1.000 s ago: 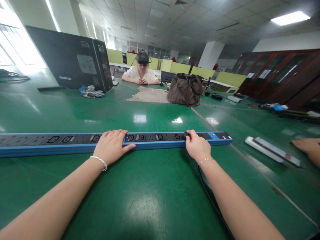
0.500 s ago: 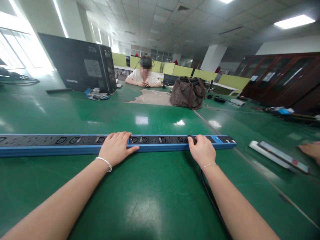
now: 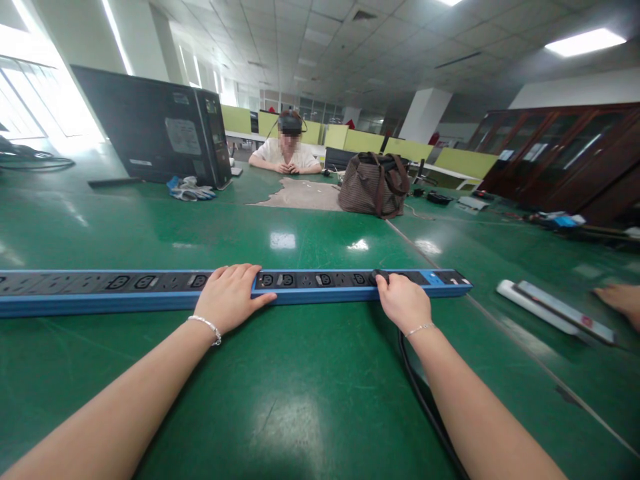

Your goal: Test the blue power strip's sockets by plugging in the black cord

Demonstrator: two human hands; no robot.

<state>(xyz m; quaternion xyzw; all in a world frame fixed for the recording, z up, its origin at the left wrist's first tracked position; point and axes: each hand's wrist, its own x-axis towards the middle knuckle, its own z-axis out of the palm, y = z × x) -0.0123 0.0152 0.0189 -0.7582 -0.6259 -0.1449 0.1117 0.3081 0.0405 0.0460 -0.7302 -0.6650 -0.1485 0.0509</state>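
Observation:
A long blue power strip (image 3: 150, 300) with a black socket face lies across the green table (image 3: 280, 387). My left hand (image 3: 231, 293) rests over its middle, fingers across the top and thumb along the near side, so the strip is held between them. Near the strip's right end, my right hand (image 3: 404, 299) is closed on a black plug (image 3: 379, 275) at the sockets; how far the plug sits in cannot be made out. A black cable (image 3: 417, 393) runs from under my right hand toward the bottom edge.
A white bar-shaped device (image 3: 537, 308) lies at right, near another person's hand (image 3: 620, 300). Further back are a black computer case (image 3: 150, 127), gloves (image 3: 190, 189), a brown bag (image 3: 374, 185) and a seated person (image 3: 285, 153) wearing a headset.
My right hand's fingers have shifted slightly on the plug, with the knuckles a little lower. My left hand keeps its place on the strip.

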